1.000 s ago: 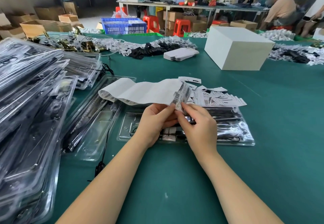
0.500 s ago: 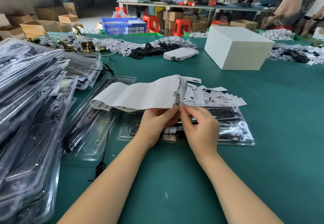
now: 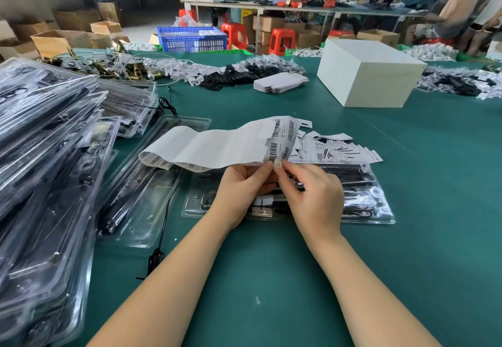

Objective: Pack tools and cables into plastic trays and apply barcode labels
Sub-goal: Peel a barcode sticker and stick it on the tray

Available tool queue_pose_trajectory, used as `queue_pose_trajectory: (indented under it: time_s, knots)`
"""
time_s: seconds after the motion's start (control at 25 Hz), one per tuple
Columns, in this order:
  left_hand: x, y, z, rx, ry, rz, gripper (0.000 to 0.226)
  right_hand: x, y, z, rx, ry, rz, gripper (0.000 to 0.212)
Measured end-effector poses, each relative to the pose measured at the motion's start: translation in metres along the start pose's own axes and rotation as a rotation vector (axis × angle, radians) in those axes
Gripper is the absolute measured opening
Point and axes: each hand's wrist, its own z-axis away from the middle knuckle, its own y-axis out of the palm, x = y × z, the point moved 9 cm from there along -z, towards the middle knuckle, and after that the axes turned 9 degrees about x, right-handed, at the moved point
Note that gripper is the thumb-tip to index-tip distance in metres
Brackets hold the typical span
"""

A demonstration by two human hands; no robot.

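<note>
My left hand (image 3: pixel 241 191) holds a long white strip of barcode labels (image 3: pixel 217 147) by its lower edge; the strip trails off to the left above the table. My right hand (image 3: pixel 312 194) pinches one barcode label (image 3: pixel 278 152) at the strip's right end, partly peeled from the backing. Both hands hover over a clear plastic tray (image 3: pixel 380 210) filled with black tools and cables, lying on the green table (image 3: pixel 271 278). An open tray (image 3: pixel 141 197) with black cable sits just to the left.
A tall stack of packed clear trays (image 3: pixel 46 170) fills the left side. Printed paper cards (image 3: pixel 339 152) fan out behind the tray. A white box (image 3: pixel 369 75) stands at the back right, with piles of small parts (image 3: pixel 217 69) behind. People work at a far table.
The label strip has unfolded and turned so its printed barcodes face me. My right fingers have peeled the end label further off the backing. Both hands stay over the tray.
</note>
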Motion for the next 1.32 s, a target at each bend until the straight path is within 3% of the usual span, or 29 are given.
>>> queue_pose_trajectory:
  time_s: [0.24,0.52,0.6,0.68,0.76,0.88,1.16,1.32]
  knots:
    - [0.0,0.0,0.0,-0.026,-0.013,-0.036,0.02,0.007,0.001,0.001,-0.025,-0.085,0.222,0.02]
    - [-0.002,0.0,0.003,-0.038,-0.031,-0.043,0.017,-0.001,-0.004,0.0,-0.041,-0.042,0.143,0.016]
    - [-0.004,-0.001,0.003,-0.051,-0.02,-0.019,0.014,-0.015,-0.001,0.0,0.005,0.116,-0.045,0.024]
    - [-0.006,-0.002,0.004,-0.037,-0.013,0.001,0.014,-0.041,0.017,0.005,0.103,0.457,-0.517,0.034]
    - [-0.007,0.0,0.004,0.002,-0.015,0.02,0.015,-0.052,0.037,0.014,0.178,0.689,-0.901,0.021]
    - [-0.009,0.003,0.005,0.033,-0.004,0.032,0.016,-0.053,0.04,0.015,0.215,0.739,-1.071,0.009]
    - [-0.013,0.0,0.004,-0.009,-0.049,0.138,0.021,-0.029,0.047,0.013,0.382,0.664,-1.244,0.015]
    - [-0.016,0.01,0.006,0.117,-0.137,0.136,0.022,-0.035,0.048,0.017,0.36,0.847,-1.43,0.021]
